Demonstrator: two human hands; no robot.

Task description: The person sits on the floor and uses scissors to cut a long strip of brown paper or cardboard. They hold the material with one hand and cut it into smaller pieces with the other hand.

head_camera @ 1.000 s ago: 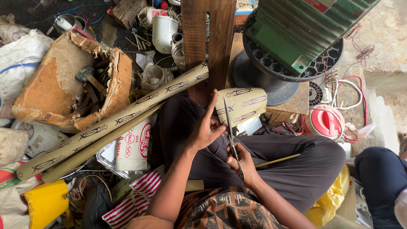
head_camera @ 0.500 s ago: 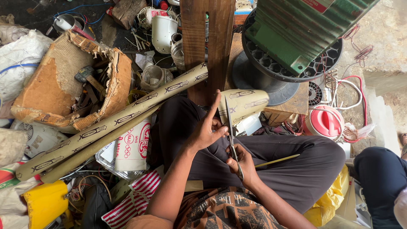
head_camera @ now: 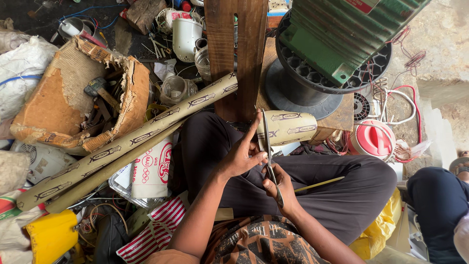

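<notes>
R hand (head_camera: 279, 188) grips scissors (head_camera: 268, 151); L hand (head_camera: 242, 155) touching blade edge.

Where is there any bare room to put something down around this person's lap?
The dark trouser lap, between the right hand with the scissors and the yellow bag, is bare except for a thin stick. Pale floor shows beyond the green machine. It is crowded around the torn cardboard box and long tubes.

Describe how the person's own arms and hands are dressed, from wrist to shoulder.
Both forearms are bare, with no gloves, and no watch or bracelet shows. The left hand and right hand carry no rings that can be made out. At the lower edge, near the left upper arm, a brownish-orange sleeve shows. The garment on the torso is brown with a dark pattern.
</notes>
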